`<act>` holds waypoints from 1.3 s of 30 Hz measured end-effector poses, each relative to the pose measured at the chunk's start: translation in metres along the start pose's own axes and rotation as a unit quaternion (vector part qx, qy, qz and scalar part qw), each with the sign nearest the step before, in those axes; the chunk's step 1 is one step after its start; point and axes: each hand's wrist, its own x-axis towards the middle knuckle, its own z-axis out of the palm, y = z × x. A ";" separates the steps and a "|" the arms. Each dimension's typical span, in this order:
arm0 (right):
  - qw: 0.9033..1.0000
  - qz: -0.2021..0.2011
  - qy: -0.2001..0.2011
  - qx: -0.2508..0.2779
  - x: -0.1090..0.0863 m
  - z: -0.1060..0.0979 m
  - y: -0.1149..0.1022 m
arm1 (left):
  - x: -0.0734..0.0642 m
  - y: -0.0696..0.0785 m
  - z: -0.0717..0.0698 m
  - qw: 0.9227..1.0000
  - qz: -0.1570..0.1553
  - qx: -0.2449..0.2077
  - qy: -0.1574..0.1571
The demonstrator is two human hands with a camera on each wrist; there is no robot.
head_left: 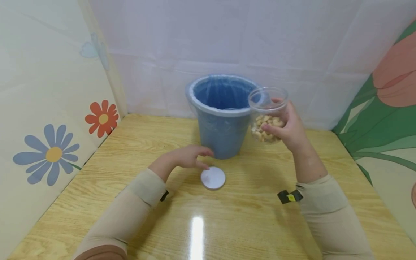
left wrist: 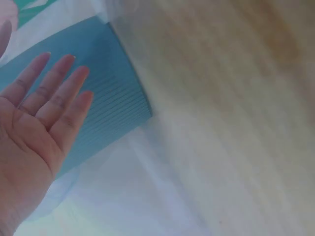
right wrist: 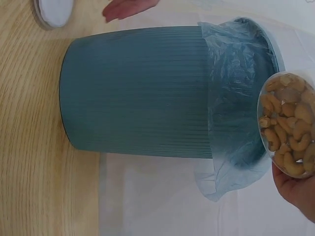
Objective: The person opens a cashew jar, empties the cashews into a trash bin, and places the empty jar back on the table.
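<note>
My right hand (head_left: pixel 290 126) grips a clear plastic jar (head_left: pixel 268 103), uncapped and partly filled with cashews (head_left: pixel 267 126). The jar is raised beside the right rim of a blue trash bin (head_left: pixel 222 133), overlapping that rim in the head view. In the right wrist view the cashews (right wrist: pixel 290 125) show through the jar's bottom. My left hand (head_left: pixel 190 156) is low in front of the bin, its fingers loosely extended and holding nothing. Just by its thumb, a round white lid (head_left: pixel 213 178) lies on the table. The left wrist view shows the left palm (left wrist: pixel 34 123) with straight fingers.
A thin clear bag (right wrist: pixel 229 98) lines the bin and folds over its rim. The bin stands upright toward the back of the wood-grain table (head_left: pixel 240 224). A white sheet (head_left: pixel 182 36) hangs behind, and flower-printed panels (head_left: pixel 52 155) flank the table.
</note>
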 end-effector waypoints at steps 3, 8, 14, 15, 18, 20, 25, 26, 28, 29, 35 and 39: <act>1.000 -0.003 0.001 -0.002 0.001 0.000 0.000 | -0.003 0.000 -0.008 0.999 0.006 -0.015 0.027; 1.000 -0.006 0.001 0.004 0.001 -0.001 -0.001 | -0.008 0.005 -0.024 0.995 0.020 -0.055 0.075; 1.000 -0.011 0.000 0.002 0.001 -0.002 0.000 | -0.015 0.014 -0.044 0.983 0.019 -0.126 0.131; 1.000 -0.011 -0.001 0.001 0.002 -0.002 0.000 | -0.016 0.015 -0.047 0.980 0.018 -0.137 0.141; 1.000 -0.009 0.000 0.001 0.002 -0.002 0.000 | -0.020 0.017 -0.057 0.974 0.020 -0.149 0.168; 1.000 -0.009 0.001 -0.001 0.002 -0.003 0.000 | -0.023 0.017 -0.063 0.971 0.024 -0.153 0.184; 1.000 -0.010 0.003 -0.005 0.001 -0.003 -0.001 | -0.028 0.017 -0.079 0.958 0.051 -0.189 0.209; 1.000 -0.010 0.003 -0.004 0.001 -0.003 -0.001 | -0.029 0.018 -0.082 0.955 0.054 -0.202 0.212; 1.000 -0.010 0.002 -0.004 0.001 -0.003 -0.002 | -0.030 0.018 -0.087 0.946 0.055 -0.224 0.226; 1.000 -0.008 0.002 -0.005 0.001 -0.004 -0.002 | -0.030 0.018 -0.090 0.941 0.054 -0.238 0.236; 1.000 -0.005 0.001 -0.007 0.001 -0.005 -0.002 | -0.027 0.020 -0.102 0.896 0.021 -0.294 0.331; 1.000 -0.006 0.002 -0.007 0.000 -0.005 -0.003 | -0.020 0.022 -0.107 0.878 -0.029 -0.295 0.377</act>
